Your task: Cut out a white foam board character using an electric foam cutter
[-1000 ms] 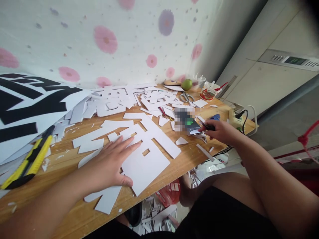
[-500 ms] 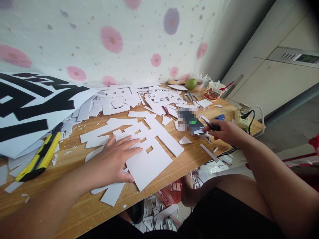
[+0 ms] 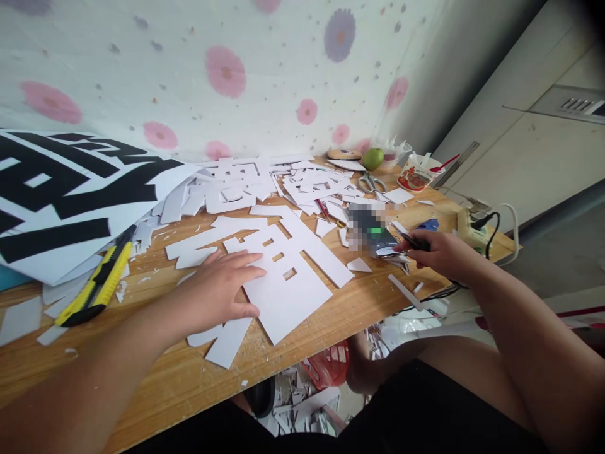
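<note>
My left hand [image 3: 220, 290] lies flat, fingers stretched out, on a large white cut-out shape [image 3: 283, 277] in the middle of the wooden table [image 3: 155, 378]. My right hand [image 3: 437, 252] is closed round a slim dark tool [image 3: 411, 241] at the right side of the table. The tool's tip rests by a phone [image 3: 373, 232] with a blurred screen that lies on paper scraps.
A yellow and black utility knife [image 3: 97, 284] lies at the left. Sheets printed with black characters [image 3: 61, 189] are stacked behind it. Several white cut-outs [image 3: 265, 183], scissors [image 3: 371, 184], a green apple [image 3: 373, 158], a noodle cup [image 3: 416, 176] and a power strip [image 3: 470, 230] are further back. Scraps litter the floor.
The view has swung slightly right and down, so everything sits a little further right in the picture. Both hands stay where they were on the cut-out and the tool.
</note>
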